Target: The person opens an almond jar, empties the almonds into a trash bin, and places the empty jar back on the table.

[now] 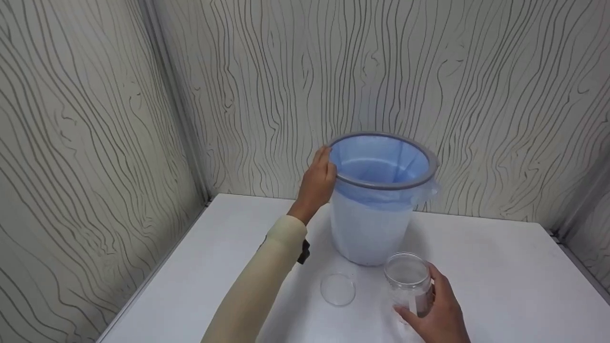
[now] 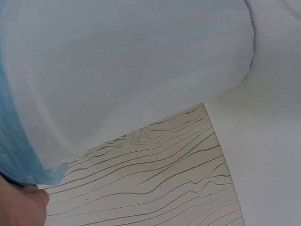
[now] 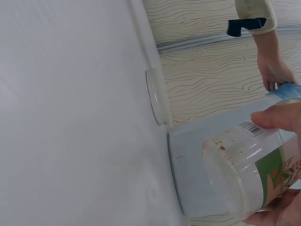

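Note:
A white trash bin [image 1: 371, 233] with a grey rim and a blue liner bag [image 1: 362, 166] stands upright at the back of the table. My left hand [image 1: 317, 183] grips the bin's rim on its left side; in the left wrist view only part of that hand [image 2: 21, 207] shows, against the bag. Around a clear open-mouthed jar [image 1: 407, 276] curl the fingers and thumb of my right hand [image 1: 443, 307], just in front of the bin. The right wrist view shows the jar [image 3: 235, 169] with a green label, a barcode and brownish bits near its base. A clear round lid [image 1: 338, 289] lies left of the jar.
The white table [image 1: 228, 252] runs back to a wall panel [image 1: 267, 95] with wood-grain lines. Another panel [image 1: 86, 157] borders the left side, and one more is at the right.

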A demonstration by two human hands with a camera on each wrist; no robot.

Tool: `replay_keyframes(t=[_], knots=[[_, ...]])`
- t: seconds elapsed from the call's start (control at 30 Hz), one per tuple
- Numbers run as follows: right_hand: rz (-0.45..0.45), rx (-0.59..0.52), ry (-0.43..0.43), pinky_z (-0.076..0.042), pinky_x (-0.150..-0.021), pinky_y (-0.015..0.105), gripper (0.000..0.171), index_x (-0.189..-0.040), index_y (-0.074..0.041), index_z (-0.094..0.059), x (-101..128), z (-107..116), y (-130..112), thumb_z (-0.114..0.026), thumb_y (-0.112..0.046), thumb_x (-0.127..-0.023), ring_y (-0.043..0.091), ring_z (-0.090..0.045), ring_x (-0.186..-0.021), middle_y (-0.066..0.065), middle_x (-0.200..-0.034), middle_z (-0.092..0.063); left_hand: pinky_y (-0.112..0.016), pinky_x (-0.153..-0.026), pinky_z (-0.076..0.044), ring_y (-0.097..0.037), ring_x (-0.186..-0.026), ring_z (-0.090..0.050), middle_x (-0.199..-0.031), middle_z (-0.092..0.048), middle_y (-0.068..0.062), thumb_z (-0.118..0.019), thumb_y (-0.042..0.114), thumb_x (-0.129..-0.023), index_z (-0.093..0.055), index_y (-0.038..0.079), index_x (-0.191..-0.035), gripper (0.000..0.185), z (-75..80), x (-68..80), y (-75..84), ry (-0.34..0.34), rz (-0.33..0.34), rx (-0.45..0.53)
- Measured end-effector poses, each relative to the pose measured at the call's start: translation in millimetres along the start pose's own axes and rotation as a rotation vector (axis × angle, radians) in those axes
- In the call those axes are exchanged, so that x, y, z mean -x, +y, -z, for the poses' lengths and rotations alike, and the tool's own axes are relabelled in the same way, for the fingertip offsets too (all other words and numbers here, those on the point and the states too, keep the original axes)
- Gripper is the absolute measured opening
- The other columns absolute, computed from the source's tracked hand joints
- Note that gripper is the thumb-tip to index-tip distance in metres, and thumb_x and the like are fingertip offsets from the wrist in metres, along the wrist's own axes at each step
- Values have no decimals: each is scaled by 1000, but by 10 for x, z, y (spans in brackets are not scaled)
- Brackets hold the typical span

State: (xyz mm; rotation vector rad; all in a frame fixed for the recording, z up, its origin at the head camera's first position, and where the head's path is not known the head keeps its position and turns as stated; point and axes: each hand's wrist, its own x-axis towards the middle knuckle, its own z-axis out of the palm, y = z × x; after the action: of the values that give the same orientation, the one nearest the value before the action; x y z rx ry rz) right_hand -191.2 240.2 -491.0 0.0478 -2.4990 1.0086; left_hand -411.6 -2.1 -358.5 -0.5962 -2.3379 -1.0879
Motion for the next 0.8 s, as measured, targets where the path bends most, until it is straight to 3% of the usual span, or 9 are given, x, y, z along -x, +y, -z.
replay_keyframes(t=[0.27,0.47,0.6,0.8], knots=[[-81,-36,-96,-43,-102,63,120,-154,2,-21,-1,-19,54,-92,-46,-70,43,-47,-130,24,-143,-41,-38,-120,-28,-24,-149,-32,-165,-29,-11,-27,27,-107,-34,5,-158,55,2,-5,6,4,-19,-2],[-123,20,-163,-33,-109,66,122,-155,4,-19,-3,-11,88,-91,-47,-71,47,-39,-136,28,-148,-38,-37,-119,-29,-23,-149,-33,-165,-30,-11,-27,27,-107,-34,5,-158,55,-2,-5,7,5,-10,1],[-99,53,-150,-40,-103,65,120,-154,5,-23,-1,-30,112,-92,-47,-70,45,-46,-130,28,-143,-44,-39,-118,-31,-24,-148,-34,-165,-30,-10,-29,25,-108,-35,6,-157,54,-2,-4,10,5,3,2],[-132,28,-195,-46,-99,59,120,-154,6,-23,-5,-57,119,-92,-45,-70,43,-50,-129,29,-146,-43,-40,-118,-32,-25,-147,-37,-164,-31,-12,-32,21,-107,-35,6,-157,52,-4,-1,12,16,0,8]])
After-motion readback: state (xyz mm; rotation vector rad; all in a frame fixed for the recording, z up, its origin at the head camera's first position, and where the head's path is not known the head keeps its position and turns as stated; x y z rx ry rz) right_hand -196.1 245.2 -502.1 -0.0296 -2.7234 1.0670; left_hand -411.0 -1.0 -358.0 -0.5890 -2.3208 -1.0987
